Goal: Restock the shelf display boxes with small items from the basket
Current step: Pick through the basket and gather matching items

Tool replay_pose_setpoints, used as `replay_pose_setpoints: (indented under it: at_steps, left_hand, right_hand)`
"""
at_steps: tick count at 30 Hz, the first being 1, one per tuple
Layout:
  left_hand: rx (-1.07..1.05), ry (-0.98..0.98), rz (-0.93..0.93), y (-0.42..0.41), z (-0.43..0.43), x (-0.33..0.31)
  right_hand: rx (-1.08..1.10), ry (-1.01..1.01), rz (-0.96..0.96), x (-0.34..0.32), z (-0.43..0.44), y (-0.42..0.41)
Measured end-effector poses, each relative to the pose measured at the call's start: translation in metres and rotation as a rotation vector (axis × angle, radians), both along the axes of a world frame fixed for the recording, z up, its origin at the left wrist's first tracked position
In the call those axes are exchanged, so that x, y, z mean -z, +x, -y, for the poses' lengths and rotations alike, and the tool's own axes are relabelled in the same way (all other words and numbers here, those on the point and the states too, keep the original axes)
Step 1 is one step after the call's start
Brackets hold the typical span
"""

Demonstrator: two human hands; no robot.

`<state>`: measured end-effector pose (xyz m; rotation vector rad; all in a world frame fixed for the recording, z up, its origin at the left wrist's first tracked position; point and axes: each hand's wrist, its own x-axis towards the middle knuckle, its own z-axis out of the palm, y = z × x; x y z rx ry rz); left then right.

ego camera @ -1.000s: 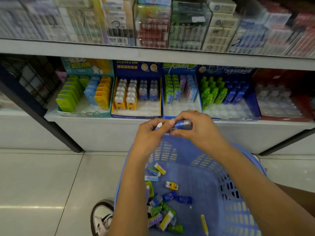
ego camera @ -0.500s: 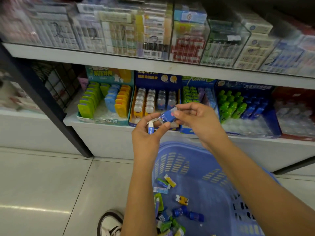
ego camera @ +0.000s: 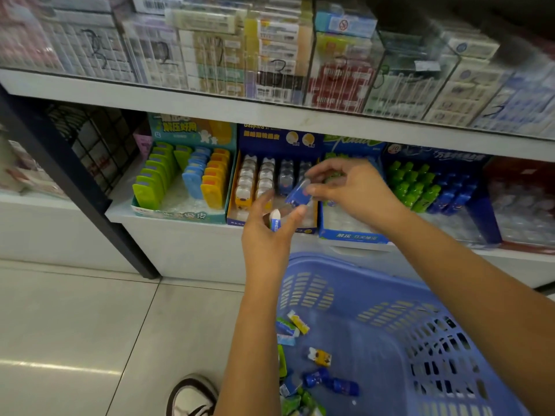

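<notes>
My left hand [ego camera: 267,232] pinches a small blue-and-white eraser [ego camera: 275,220] upright. My right hand [ego camera: 357,190] holds a blue wrapped eraser [ego camera: 297,193] just above it. Both hands hover in front of the dark blue display box [ego camera: 271,187], which holds rows of yellow and blue animal-shaped items. Below me, the blue plastic basket [ego camera: 399,334] contains several loose small items in blue, green and yellow [ego camera: 319,357].
Along the lower shelf stand a teal box of green, blue and yellow pieces [ego camera: 183,178], a blue box [ego camera: 351,232] behind my right hand, and a box of green and blue bottles [ego camera: 429,184]. Clear cases fill the upper shelf. A black post [ego camera: 75,187] stands left; my shoe [ego camera: 192,397] rests on the tiles.
Both hands rose from over the basket toward the shelf boxes, carrying the erasers. They parted slightly, the right one lifting the blue eraser above the left. The view moved closer to the shelf.
</notes>
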<state>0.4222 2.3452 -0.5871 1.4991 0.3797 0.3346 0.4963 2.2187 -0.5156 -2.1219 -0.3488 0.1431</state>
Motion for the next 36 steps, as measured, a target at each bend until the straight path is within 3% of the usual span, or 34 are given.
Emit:
replay_pose_setpoints:
  at_steps: [3,7,11,16,19,24,26,28,32,34,36]
  left_hand:
    - [-0.087,-0.196,-0.111,0.0,-0.003,0.003]
    - [-0.03,-0.41,-0.209,-0.002,-0.003,0.002]
    - [0.054,-0.585,-0.247,-0.001,-0.007,0.0]
    - [0.086,-0.928,-0.093,0.001,-0.012,-0.002]
    - [0.054,-0.915,-0.065,0.001,-0.009,-0.002]
    - [-0.052,-0.65,-0.164,-0.005,-0.002,-0.007]
    - [-0.045,-0.555,-0.167,-0.009,0.0,-0.01]
    - [-0.029,-0.487,-0.105,-0.013,0.001,-0.011]
    - [0.051,-0.321,0.025,-0.018,0.004,-0.011]
    - [0.111,-0.229,0.026,-0.018,0.009,-0.014]
    - [0.182,-0.188,0.015,-0.019,0.02,-0.017]
  right_hand:
    - [0.022,-0.201,0.228,0.007,-0.001,0.016]
    - [-0.054,-0.48,0.321,0.026,-0.004,0.032]
    - [-0.035,-0.48,0.351,0.036,-0.004,0.034]
    - [-0.042,-0.559,0.443,0.038,-0.005,0.032]
    - [-0.064,-0.618,0.491,0.038,-0.007,0.032]
    - [-0.088,-0.714,0.454,0.029,-0.012,0.03]
    - [-0.028,-0.556,0.461,0.03,-0.009,0.013]
    - [0.038,-0.293,0.344,0.035,-0.003,-0.012]
    - [0.053,0.395,-0.285,0.044,0.011,-0.063]
    - [0.096,0.575,-0.358,0.048,0.023,-0.075]
    - [0.162,0.65,-0.311,0.049,0.036,-0.082]
